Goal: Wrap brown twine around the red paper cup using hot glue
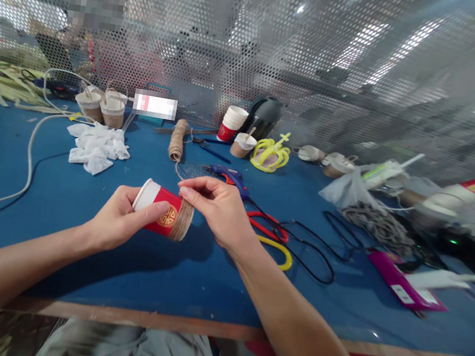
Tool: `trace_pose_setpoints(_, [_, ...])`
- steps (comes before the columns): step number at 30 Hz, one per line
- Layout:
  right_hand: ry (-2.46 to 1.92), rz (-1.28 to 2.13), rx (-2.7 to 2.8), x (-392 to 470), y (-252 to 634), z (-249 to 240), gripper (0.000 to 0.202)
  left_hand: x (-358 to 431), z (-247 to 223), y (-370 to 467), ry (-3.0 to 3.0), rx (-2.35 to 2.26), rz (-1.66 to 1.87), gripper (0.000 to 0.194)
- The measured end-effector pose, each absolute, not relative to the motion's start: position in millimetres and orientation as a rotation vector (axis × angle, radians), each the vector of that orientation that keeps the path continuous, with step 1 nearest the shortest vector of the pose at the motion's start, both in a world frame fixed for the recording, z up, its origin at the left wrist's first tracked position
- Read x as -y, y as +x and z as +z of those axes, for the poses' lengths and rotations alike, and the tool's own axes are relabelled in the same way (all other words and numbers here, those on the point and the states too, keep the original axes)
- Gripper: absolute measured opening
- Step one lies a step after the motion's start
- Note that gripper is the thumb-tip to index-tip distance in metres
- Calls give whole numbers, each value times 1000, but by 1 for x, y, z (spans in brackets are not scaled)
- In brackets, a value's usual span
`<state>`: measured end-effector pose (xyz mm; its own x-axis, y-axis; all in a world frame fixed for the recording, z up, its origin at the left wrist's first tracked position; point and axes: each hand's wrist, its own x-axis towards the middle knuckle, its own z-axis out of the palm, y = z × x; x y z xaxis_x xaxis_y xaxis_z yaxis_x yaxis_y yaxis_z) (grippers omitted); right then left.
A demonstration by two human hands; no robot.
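My left hand (124,217) is closed around a red and white paper cup (163,207), tilted on its side with its white rim to the left. Brown twine (184,219) is wound in several turns round the cup's base end. At the top of these turns, my right hand (215,204) pinches the twine between thumb and forefinger. From there the strand runs back to a twine roll (177,140) lying on the table. A blue glue gun (231,178) lies just behind my right hand.
Scissors with red and yellow handles (281,255) and black cable lie right of my forearm. Twine-wrapped cups (112,111), stacked paper cups (232,123) and a yellow crown (270,154) stand along the back. White crumpled cloth (99,146) lies left; a purple packet (404,282) right.
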<state>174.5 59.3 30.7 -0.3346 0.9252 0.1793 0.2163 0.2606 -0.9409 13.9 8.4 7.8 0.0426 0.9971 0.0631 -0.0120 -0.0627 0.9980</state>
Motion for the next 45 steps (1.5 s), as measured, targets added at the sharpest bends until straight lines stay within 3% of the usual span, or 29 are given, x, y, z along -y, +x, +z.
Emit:
trace_pose_setpoints(10, [-1052,974,1869,-56,177,34,11,-6,9,12,1376,-1171,1242,28])
trace_pose_setpoints(18, [-738,650,2078,-60,184,32,26,-10,8,8,1155,-1001,1369,24])
trace_pose_setpoints(36, [-705,625,2158,-65,182,22,21,-15,18,13,833,-912,1426,23])
trace_pose_setpoints(41, [-639,464,2177,-67,186,23,22,-17,19,7,890,-827,1326,22])
trace_pose_setpoints(45, [-615,327,2201,-69,188,23,22,-27,23,-4,716,-757,1098,33])
